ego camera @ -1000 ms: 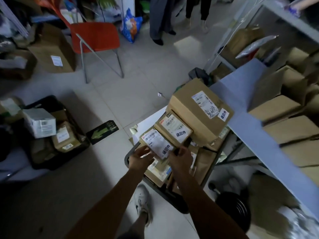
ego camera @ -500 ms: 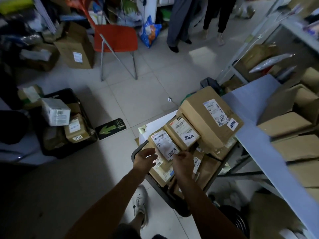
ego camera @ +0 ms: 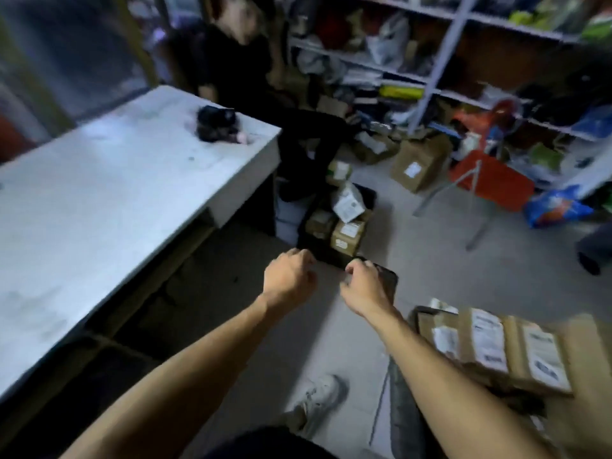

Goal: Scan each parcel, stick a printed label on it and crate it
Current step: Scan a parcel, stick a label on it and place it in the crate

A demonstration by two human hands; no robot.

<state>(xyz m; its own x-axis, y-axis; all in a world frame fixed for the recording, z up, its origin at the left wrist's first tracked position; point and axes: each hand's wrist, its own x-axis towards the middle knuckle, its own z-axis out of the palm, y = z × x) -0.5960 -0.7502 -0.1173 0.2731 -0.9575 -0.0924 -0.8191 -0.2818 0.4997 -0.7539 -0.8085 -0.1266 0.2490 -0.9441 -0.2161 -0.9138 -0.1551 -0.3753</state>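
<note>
My left hand (ego camera: 287, 280) hangs over the floor with its fingers curled into a fist, and I see nothing in it. Beside it my right hand (ego camera: 363, 288) grips a dark flat handheld device (ego camera: 388, 280), a phone or scanner. Just beyond both hands a black crate (ego camera: 319, 254) sits on the floor, holding a brown labelled parcel (ego camera: 348, 236), a white box (ego camera: 348, 203) and others. A stack of labelled cardboard parcels (ego camera: 488, 351) lies at the lower right, right of my right forearm. The picture is motion-blurred.
A white table (ego camera: 116, 200) fills the left, with a dark bundle (ego camera: 217, 124) on it. A person in black (ego camera: 238, 64) is behind its far corner. A red chair (ego camera: 490, 180), a cardboard box (ego camera: 419, 162) and cluttered shelves (ego camera: 430, 71) are at the back right.
The view has swung left from the parcel stack to the crate and table. Both hands have left the labelled parcel they touched and now hover over the floor near the crate.
</note>
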